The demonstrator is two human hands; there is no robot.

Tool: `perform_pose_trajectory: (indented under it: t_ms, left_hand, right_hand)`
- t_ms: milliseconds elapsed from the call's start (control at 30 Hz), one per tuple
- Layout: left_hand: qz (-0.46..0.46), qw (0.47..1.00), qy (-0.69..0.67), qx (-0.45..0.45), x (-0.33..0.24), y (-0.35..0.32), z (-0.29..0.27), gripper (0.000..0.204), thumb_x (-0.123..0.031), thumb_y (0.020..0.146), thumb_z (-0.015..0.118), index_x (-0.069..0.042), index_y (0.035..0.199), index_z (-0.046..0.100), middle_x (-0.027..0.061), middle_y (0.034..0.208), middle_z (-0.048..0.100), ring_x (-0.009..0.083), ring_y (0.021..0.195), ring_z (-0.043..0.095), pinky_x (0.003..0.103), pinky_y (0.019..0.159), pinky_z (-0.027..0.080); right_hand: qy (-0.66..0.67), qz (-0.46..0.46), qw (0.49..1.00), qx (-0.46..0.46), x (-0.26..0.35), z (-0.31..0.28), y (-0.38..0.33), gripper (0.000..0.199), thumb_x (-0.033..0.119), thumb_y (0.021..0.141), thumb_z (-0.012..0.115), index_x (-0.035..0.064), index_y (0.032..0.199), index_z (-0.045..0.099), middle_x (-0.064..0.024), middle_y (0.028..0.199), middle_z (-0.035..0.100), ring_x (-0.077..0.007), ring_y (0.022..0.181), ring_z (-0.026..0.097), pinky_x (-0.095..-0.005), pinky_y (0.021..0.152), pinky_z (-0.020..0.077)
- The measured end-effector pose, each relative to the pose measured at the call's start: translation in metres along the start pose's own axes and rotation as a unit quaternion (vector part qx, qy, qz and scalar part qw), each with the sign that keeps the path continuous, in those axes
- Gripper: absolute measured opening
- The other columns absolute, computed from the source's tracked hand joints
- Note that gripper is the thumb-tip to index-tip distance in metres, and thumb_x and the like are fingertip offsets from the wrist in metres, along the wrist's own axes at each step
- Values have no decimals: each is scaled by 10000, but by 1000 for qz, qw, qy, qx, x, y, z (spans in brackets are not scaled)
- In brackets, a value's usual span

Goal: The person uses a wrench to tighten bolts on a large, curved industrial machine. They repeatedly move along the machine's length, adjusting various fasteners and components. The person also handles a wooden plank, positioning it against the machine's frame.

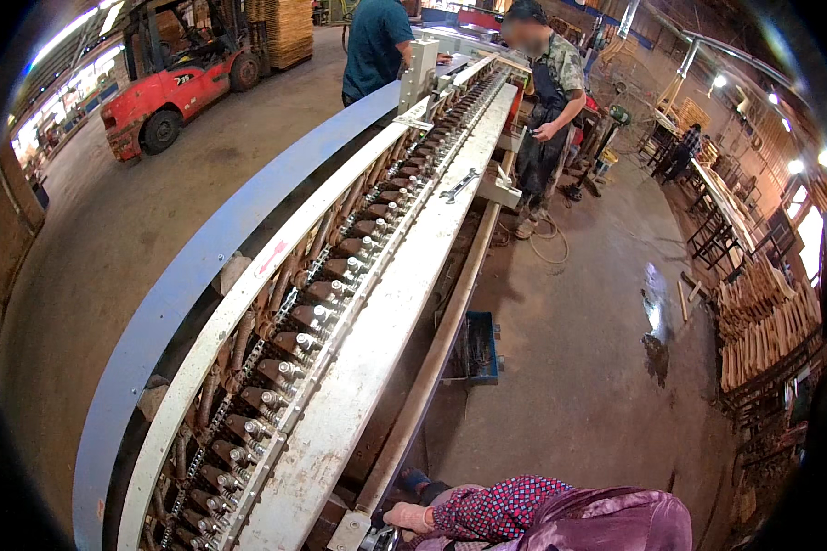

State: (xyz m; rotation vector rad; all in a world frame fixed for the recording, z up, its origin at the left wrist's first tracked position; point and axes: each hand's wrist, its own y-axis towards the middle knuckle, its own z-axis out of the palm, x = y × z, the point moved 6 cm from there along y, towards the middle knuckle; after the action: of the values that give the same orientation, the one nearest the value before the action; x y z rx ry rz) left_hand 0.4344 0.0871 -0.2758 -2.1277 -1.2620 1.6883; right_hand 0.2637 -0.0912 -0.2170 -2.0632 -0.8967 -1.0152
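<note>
Only one of my hands shows, my left hand (410,517), at the bottom edge, coming out of a red checkered sleeve (492,510) above a purple apron (616,523). It rests against the near end of a long white machine bed (386,303), by a metal corner bracket (351,531) and the end of a long round rail (441,331). Its fingers are curled, and whether they grip anything is hidden. My right hand is out of view. A row of several brown clamp heads (326,294) runs along the machine.
A wrench (458,186) lies far up the bed. A blue tray (476,347) sits on the floor beside the rail. One person in an apron (547,110) and another in a teal shirt (374,46) stand at the far end. A red forklift (175,87), stacked wooden pieces (763,321), a puddle (654,321).
</note>
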Motion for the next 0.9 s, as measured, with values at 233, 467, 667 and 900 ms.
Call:
perform_pose_trajectory:
  t_ms: [233, 467, 667, 900]
  left_hand:
    - [34, 995, 92, 2, -38, -2, 6, 590, 31, 750, 554, -62, 1329, 491, 135, 1205, 572, 263, 1084, 567, 369, 915, 483]
    - [53, 989, 139, -2, -53, -4, 7, 534, -3, 760, 560, -61, 1290, 521, 127, 1164, 591, 261, 1062, 580, 368, 902, 489]
    - [69, 984, 164, 4, -62, -7, 12, 489, -32, 769, 564, -60, 1256, 546, 121, 1130, 608, 259, 1042, 591, 366, 892, 494]
    - [84, 980, 179, 1, -61, -11, 7, 438, -66, 779, 569, -59, 1217, 576, 113, 1089, 627, 256, 1020, 604, 365, 879, 500]
  right_hand:
    - [12, 21, 999, 45, -10, 9, 3, 278, 120, 684, 698, 29, 920, 581, -255, 842, 612, -454, 879, 616, -477, 711, 501]
    - [11, -23, 999, 39, 4, -3, 0, 321, 149, 657, 730, 28, 914, 581, -244, 814, 613, -457, 872, 614, -481, 719, 505]
    - [51, 50, 996, 52, -23, 22, 4, 326, 173, 655, 729, 32, 907, 578, -236, 786, 612, -453, 830, 620, -469, 689, 506]
    - [84, 90, 992, 3, -12, 10, -2, 217, 133, 748, 639, 31, 931, 583, -241, 779, 610, -442, 811, 623, -451, 691, 512]
